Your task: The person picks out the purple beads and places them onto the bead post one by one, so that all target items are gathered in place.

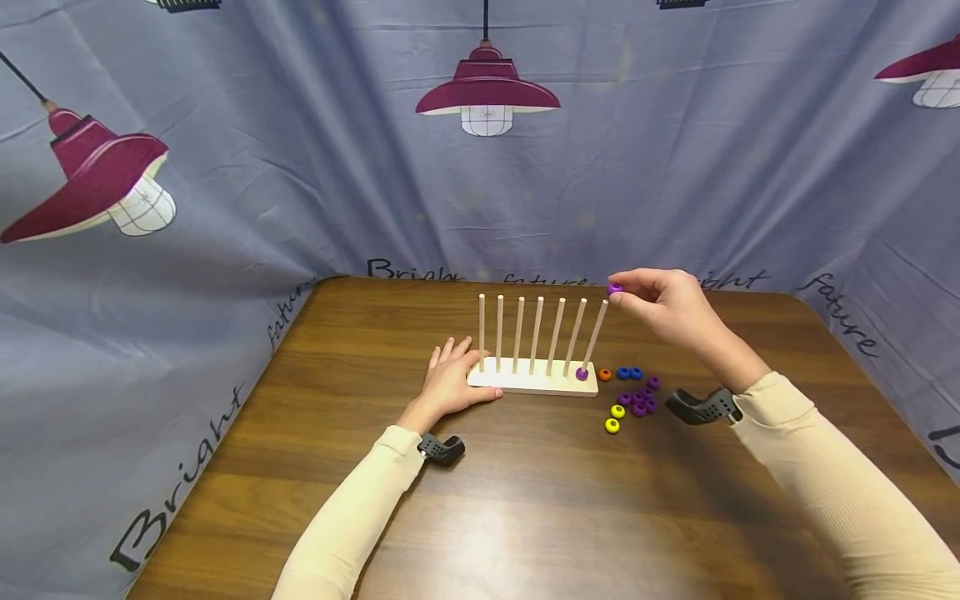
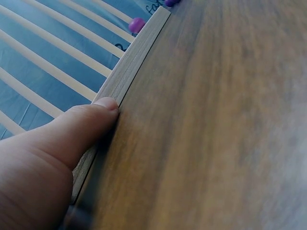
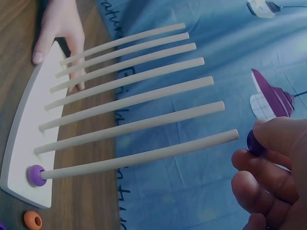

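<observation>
A pale wooden peg stand (image 1: pixel 534 379) with a row of upright pegs stands on the table. My left hand (image 1: pixel 450 380) holds its left end, thumb along the front edge and fingers spread at the back; the left wrist view shows the thumb (image 2: pixel 84 120) against the base. Between thumb and fingertips my right hand (image 1: pixel 671 307) pinches a purple bead (image 3: pixel 256 143), just off the tip of the rightmost peg (image 3: pixel 144 155). Another purple bead (image 3: pixel 36 175) sits at the foot of that peg. The other pegs bear no beads.
Right of the stand lie loose beads: an orange bead (image 1: pixel 605 375), blue beads (image 1: pixel 636 373), yellow beads (image 1: pixel 617 412) and several purple beads (image 1: pixel 639 409). A curtain (image 1: pixel 360 183) printed with lamps hangs behind the wooden table (image 1: pixel 487 517).
</observation>
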`<state>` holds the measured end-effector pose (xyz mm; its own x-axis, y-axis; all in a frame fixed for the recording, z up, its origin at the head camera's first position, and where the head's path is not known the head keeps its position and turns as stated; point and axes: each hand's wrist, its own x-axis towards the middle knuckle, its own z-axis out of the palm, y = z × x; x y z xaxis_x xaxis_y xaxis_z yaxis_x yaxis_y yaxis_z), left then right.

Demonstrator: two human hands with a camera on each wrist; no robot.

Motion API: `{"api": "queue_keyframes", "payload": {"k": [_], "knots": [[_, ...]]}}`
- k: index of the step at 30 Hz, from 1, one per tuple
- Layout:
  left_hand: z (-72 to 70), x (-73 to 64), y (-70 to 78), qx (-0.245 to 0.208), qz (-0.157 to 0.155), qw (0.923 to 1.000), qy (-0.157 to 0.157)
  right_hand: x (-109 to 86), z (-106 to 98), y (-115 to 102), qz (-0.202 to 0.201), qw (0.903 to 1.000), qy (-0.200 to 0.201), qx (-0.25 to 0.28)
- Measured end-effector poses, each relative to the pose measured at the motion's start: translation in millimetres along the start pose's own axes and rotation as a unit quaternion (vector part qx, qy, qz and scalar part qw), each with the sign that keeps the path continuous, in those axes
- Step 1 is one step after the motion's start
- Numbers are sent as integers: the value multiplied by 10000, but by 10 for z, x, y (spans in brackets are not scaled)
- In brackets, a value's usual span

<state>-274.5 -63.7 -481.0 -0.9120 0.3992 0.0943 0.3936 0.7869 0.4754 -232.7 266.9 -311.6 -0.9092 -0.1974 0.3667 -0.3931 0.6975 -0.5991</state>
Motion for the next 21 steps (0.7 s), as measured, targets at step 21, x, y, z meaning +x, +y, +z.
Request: {"api": "queue_keyframes", "payload": {"k": [21], "knots": [[16,14,-15,27,36,10000,22,-2,14,-60,-164,9993,-102,-335]]}}
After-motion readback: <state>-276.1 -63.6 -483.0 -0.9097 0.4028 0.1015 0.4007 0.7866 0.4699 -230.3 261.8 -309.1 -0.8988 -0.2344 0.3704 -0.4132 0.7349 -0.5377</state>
